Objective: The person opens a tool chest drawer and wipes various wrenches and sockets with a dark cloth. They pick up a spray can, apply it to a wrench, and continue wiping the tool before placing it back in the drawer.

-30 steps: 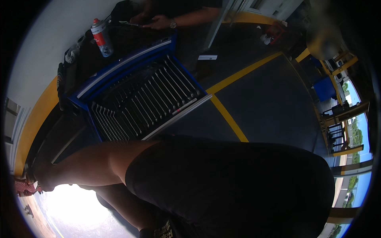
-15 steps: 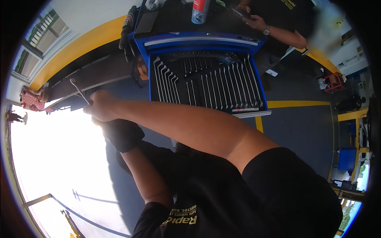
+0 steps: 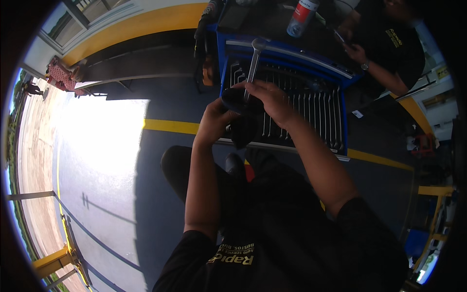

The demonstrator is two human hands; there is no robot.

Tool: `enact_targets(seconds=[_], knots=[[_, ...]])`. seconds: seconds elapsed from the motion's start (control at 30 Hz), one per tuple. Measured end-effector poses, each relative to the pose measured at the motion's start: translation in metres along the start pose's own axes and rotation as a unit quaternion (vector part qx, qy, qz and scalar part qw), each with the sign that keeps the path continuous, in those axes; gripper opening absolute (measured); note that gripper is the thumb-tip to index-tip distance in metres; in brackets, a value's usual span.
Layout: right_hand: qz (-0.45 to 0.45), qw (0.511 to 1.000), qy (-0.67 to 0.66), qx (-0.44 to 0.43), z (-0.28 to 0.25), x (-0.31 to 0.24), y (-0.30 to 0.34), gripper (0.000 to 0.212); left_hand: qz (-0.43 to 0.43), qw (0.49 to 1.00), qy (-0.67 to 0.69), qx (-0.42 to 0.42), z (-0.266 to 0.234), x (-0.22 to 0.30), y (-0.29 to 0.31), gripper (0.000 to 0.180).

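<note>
A combination wrench [image 3: 254, 62] stands nearly upright between my hands, over an open drawer. The fingers of my right hand [image 3: 273, 101] are closed around its lower part. My left hand [image 3: 214, 119] is closed on a black cloth [image 3: 243, 130], which is bunched around the wrench's lower end and hangs below the hands. That end of the wrench is hidden. Beneath and beyond my hands, the blue cabinet's drawer [image 3: 346, 131] holds rows of wrenches [image 3: 316, 114] in a dark liner, long ones on the right and offset ones at the far left.
A red and white can [image 3: 302, 18] stands on the cabinet's dark top [image 3: 270, 19]. At the far right, another person [image 3: 389, 48] holds a phone [image 3: 339, 36]. A dark bench [image 3: 136, 63] runs along the left wall. Bright sunlight falls on the floor at left.
My hands have come from the far left to in front of the drawer, bringing the wrench and the black cloth. The view has shifted, so the cabinet now sits farther right.
</note>
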State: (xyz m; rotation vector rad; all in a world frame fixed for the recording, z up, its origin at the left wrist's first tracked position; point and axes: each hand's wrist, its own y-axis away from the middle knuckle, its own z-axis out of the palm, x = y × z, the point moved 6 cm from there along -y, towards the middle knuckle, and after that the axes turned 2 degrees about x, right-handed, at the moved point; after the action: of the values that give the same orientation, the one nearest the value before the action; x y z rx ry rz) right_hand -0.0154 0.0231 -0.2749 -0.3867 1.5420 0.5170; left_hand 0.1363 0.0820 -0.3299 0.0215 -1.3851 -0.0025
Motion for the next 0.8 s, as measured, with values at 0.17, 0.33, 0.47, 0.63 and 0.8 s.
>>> enact_targets(seconds=[0.17,0.33,0.47,0.63,0.8], knots=[[-0.021,0.997,-0.067,0.024,-0.021,-0.028,0.025,0.044,0.012,0.966,0.249,0.074,-0.016,-0.008,0.002,0.044],[0.073,0.993,0.053,-0.077,0.005,0.0,0.038,0.04,-0.013,0.98,0.187,0.069,-0.01,-0.039,0.001,0.045],[0.145,0.974,0.171,-0.031,0.023,0.065,0.048,0.031,-0.077,0.987,0.028,0.137,0.022,-0.039,-0.001,0.031],[0.149,0.965,0.208,-0.051,0.053,0.086,0.059,0.033,-0.036,0.969,0.059,0.238,-0.026,-0.047,-0.004,0.021],[0.152,0.975,0.153,-0.058,0.039,0.1,0.062,0.038,0.038,0.97,-0.14,0.196,-0.024,-0.031,-0.015,0.026]])
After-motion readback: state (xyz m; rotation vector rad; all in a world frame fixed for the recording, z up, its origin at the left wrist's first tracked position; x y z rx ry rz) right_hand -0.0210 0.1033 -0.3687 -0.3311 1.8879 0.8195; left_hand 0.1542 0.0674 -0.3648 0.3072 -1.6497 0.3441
